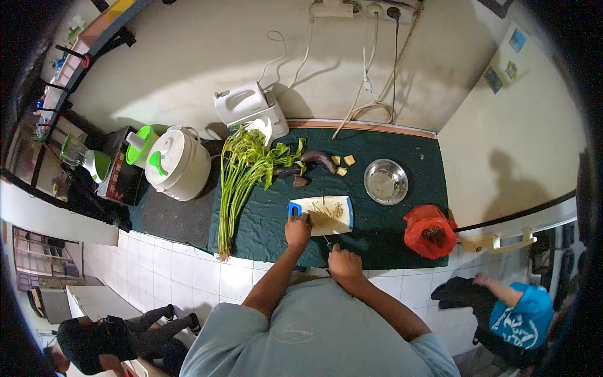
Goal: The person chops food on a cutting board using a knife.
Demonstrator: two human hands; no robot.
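My left hand (298, 230) rests with curled fingers on the left end of a white cutting board (342, 225) with blue ends. What its fingers press on is too small to make out. In my right hand (345, 262) is a knife (327, 241), its thin blade pointing at the board's near edge. Thin brownish strips and small chopped bits (338, 210) lie on the board. Behind it are dark purple eggplants (319, 159), several pale cut chunks (342, 170) and a long-stemmed bunch of leafy greens (236, 182). A metal bowl (385, 182) stands at the right.
A red plastic bag (429, 231) with brown contents sits at the table's right front. On the left stand a white rice cooker (178, 163) and a white hand mixer (251, 107). Cables (383, 100) hang down the wall. Two other people (518, 317) are nearby, one on each side.
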